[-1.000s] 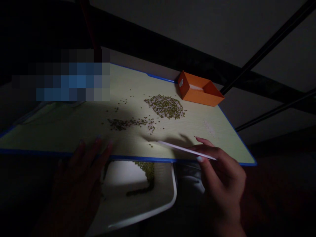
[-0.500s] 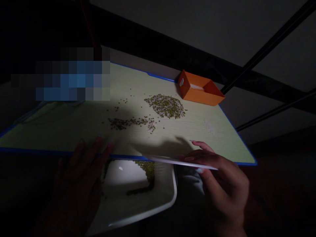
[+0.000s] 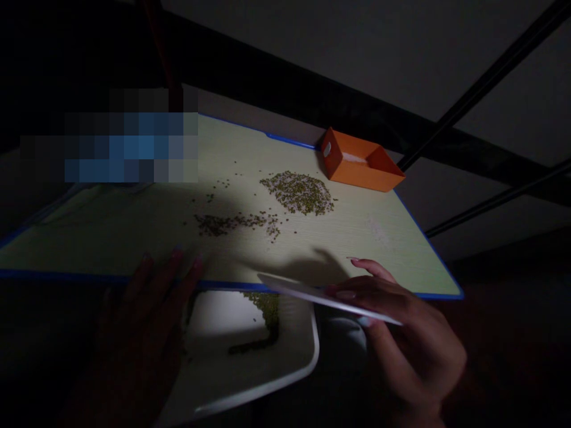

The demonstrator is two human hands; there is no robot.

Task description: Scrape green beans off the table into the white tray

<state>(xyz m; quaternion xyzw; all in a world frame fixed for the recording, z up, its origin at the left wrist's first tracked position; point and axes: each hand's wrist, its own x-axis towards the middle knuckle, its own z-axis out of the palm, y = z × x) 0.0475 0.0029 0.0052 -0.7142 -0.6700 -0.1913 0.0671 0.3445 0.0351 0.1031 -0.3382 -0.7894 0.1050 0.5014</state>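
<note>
In the head view, my right hand (image 3: 401, 324) pinches a thin, flat white card-like piece (image 3: 303, 292), tilted at the table's front edge. My left hand (image 3: 151, 303) lies in shadow at the same edge, its fingers stretched out over the tabletop with nothing in them. Beyond the hands is a pile of small green beans (image 3: 303, 193) mixed with pale grains. A looser streak of beans (image 3: 232, 223) lies nearer to my left hand. Below the edge, between my hands, a white basin (image 3: 312, 351) holds more green beans (image 3: 267, 315).
An orange open box (image 3: 363, 175) with some pale grains inside stands at the back right of the pale green table (image 3: 401, 261) with its blue rim. A small patch of pale grains (image 3: 378, 230) lies at the right. The far left is blurred out by pixelation.
My right hand has moved slightly right and down, and more of the white piece's face shows. A bean now shows against the basin's white bottom. My left hand stays nearly in place.
</note>
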